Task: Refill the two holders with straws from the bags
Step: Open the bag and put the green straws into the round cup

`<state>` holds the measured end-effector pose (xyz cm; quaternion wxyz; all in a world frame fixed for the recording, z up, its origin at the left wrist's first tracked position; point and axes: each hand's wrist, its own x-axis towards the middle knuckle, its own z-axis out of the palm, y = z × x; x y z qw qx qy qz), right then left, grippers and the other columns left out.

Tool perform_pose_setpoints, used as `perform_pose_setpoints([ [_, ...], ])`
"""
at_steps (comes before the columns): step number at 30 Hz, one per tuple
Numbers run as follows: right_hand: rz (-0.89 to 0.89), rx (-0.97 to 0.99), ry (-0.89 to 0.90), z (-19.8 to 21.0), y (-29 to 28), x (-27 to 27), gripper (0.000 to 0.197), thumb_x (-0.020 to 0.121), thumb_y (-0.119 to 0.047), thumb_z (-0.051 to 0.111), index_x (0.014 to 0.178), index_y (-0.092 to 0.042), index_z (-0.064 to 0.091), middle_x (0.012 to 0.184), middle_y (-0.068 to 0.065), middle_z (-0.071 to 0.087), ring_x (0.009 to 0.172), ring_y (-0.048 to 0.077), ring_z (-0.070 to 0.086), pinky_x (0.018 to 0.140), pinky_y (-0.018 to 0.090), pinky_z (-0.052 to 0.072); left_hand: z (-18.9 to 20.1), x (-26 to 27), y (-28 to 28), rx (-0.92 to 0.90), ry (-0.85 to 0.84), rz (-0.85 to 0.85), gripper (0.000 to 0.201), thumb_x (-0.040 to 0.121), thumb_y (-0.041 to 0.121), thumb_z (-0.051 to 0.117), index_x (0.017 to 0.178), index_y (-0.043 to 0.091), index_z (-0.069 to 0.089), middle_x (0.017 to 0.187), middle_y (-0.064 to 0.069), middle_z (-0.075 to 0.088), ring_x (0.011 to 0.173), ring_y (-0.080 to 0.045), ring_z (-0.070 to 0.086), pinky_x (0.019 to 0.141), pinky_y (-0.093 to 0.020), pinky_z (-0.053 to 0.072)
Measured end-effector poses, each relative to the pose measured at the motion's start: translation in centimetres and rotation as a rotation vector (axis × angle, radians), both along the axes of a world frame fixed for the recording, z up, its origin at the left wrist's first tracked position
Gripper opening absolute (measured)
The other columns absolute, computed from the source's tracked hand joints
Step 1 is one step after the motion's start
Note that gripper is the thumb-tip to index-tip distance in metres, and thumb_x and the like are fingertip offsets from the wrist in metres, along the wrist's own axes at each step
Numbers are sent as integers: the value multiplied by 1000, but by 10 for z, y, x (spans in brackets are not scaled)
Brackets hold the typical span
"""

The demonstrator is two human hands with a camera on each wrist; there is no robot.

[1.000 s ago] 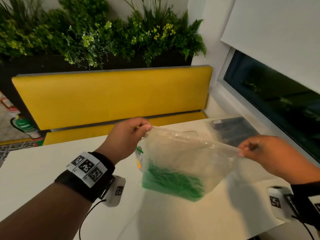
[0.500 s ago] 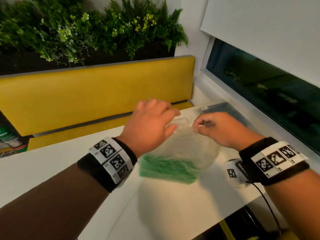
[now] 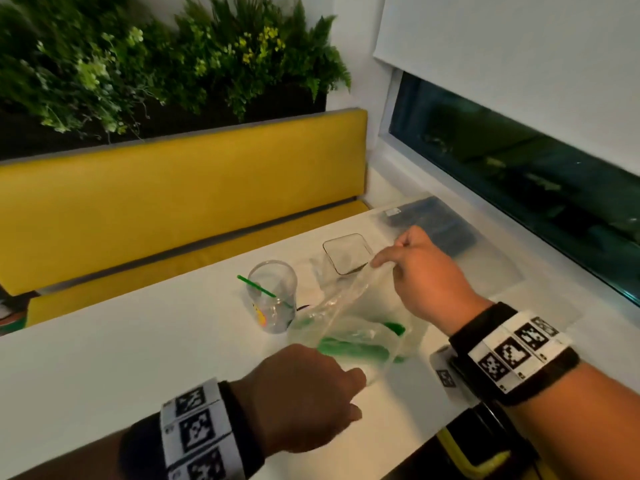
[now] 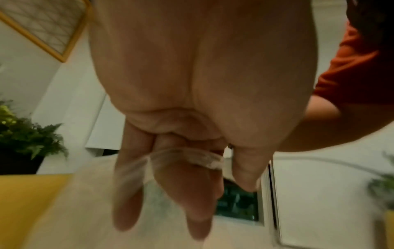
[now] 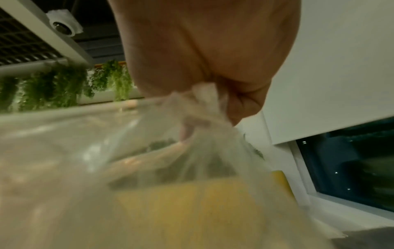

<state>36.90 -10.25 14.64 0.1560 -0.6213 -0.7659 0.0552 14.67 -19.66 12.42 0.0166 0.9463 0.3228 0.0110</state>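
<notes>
Clear plastic bag [image 3: 360, 320] of green straws [image 3: 353, 348] sits low over the white desk [image 3: 104, 358], stretched on a slant between both hands, near the front edge. Straws bunched at the bag's bottom, between the two hands and below both grips. Right hand [image 3: 426, 271] holds the far upper edge of the bag; in the right wrist view the film [image 5: 204, 94] is bunched inside curled fingers, grip clamped on it, bag hanging down from there. Left hand [image 3: 298, 393] is at the near lower corner; in the left wrist view a strip of the bag's edge [image 4: 185, 156] lies across the fingers [image 4: 127, 168], which point down fairly straight. Thumb sits beside the strip; blurred, so cannot tell if that grip is clamped on the bag or just touching it.

Just beyond the bag stands a round clear cup holder [image 3: 273, 296] with one green straw [image 3: 256, 287] lying slanted across its rim. To its right, a square clear holder [image 3: 346, 252], partly behind the bag's top edge. Farther right, near the window [image 3: 519, 174], a second clear bag [image 3: 436, 226] with dark contents lies flat on the desk. Yellow bench seat [image 3: 173, 202] behind the desk, green plants [image 3: 156, 64] above it.
</notes>
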Motion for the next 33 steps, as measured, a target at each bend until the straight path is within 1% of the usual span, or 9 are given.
perform_pose_setpoints([
  [7,125,14,187,-21,-16,1,40,81,6,56,74,-31,67,93,-9,48,86,13,53,73,39,51,2,35,37,75,-377,71,35,97,50,47,107,22,66,116,-2,60,102,-23,55,80,-41,49],
  [11,133,0,198,-23,-21,11,34,81,2,53,74,-30,65,96,-9,47,88,14,53,72,40,51,-14,32,43,70,-218,123,70,85,72,45,137,26,46,129,-5,59,114,-26,55,97,-45,39],
  [15,54,-98,-34,-13,-34,11,16,87,-37,55,96,-38,67,105,-11,45,91,15,58,73,32,51,-35,19,49,92,100,98,17,84,37,58,90,22,64,66,-4,67,61,-29,65,81,-40,46],
  [17,2,-287,-262,-12,-39,9,50,77,-63,57,124,-45,53,108,-6,45,96,18,56,74,31,49,-43,15,44,164,26,77,1,78,22,62,78,23,63,62,1,63,54,-25,62,69,-34,50],
  [21,-75,-382,-458,-25,-35,9,95,80,-35,67,150,-42,4,105,3,54,84,24,58,70,36,51,-46,29,19,135,-104,47,13,80,19,60,86,21,49,77,-4,55,65,-24,54,52,-34,41],
  [24,-137,-476,-119,-40,-27,8,92,83,-7,52,149,-46,1,97,1,65,82,21,62,75,36,55,-74,28,-3,-18,175,48,42,71,40,64,106,20,55,93,-7,62,76,-25,62,60,-37,51],
  [26,-133,-532,180,-48,-29,4,78,89,-5,50,144,-49,18,94,-2,67,83,15,62,73,28,53,-74,30,-7,-88,281,107,40,70,48,61,103,25,64,80,-2,66,64,-21,63,66,-35,51],
  [29,-157,-502,432,-60,-33,2,55,91,4,48,121,-41,51,93,-2,62,79,8,58,63,14,44,-56,42,12,-207,32,159,52,91,63,32,97,21,63,82,-4,66,72,-26,61,78,-37,44],
  [33,-257,-515,815,-66,-31,8,51,84,17,36,79,-23,68,84,8,68,71,20,63,53,22,50,-65,46,32,-165,-122,234,23,102,39,38,100,23,54,88,-4,61,77,-29,61,71,-41,54],
])
